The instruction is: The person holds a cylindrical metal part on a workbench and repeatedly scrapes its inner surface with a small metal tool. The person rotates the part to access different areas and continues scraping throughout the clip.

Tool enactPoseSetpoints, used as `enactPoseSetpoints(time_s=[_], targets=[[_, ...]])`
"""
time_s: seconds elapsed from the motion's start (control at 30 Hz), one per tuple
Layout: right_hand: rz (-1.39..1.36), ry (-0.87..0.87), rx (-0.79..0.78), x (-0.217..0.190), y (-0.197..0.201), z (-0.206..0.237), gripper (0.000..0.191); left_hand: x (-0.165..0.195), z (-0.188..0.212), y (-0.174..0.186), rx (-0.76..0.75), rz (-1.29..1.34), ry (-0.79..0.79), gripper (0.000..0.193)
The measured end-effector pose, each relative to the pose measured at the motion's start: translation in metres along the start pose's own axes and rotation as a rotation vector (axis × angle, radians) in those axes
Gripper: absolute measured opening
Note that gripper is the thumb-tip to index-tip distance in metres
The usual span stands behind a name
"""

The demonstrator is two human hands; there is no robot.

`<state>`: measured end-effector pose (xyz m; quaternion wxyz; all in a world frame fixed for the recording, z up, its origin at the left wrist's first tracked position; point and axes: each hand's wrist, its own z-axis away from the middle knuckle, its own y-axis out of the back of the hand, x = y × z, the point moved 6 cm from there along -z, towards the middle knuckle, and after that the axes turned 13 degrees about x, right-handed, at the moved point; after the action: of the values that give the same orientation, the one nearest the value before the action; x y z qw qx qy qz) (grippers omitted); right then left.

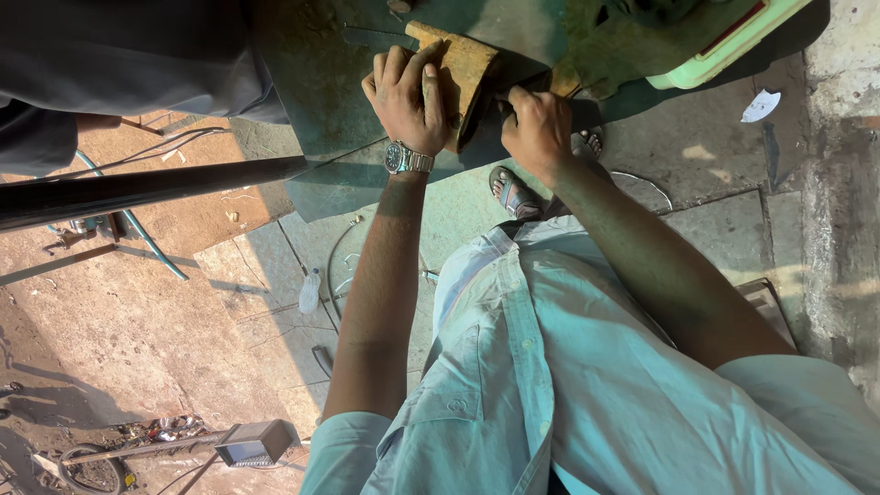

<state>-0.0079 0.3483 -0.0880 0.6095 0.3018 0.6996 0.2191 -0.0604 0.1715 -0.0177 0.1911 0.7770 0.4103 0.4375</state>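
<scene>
Left hand [408,96] flat, right hand [536,128] fisted

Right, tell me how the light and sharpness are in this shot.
Head view: hard sunlight from the side lights the stone floor and the pale shirt; the dark metal sheet sits in shade, so the left hand and right hand on the rusty block look dim. The dark pipe close to the lens is soft, and the wide lens bends the edges.

Rusty block [463,69] on green workbench [321,101]
</scene>
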Motion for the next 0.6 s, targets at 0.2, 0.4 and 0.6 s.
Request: enactPoseSetpoints(time_s=[0.2,0.4,0.6], targets=[[-0.195,-0.014,0.016,-0.005,-0.002,0.004,0.013,-0.003,-0.002,0.004,0.028,0.018,-0.029,0.034],[-0.018,0.035,0.019,-0.017,0.003,0.000,0.008,-0.006,-0.002,0.006,0.032,0.010,-0.024,0.034],[0.034,0.055,-0.011,-0.024,0.003,-0.003,0.004,-0.006,-0.003,0.004,0.030,0.014,-0.023,0.033]])
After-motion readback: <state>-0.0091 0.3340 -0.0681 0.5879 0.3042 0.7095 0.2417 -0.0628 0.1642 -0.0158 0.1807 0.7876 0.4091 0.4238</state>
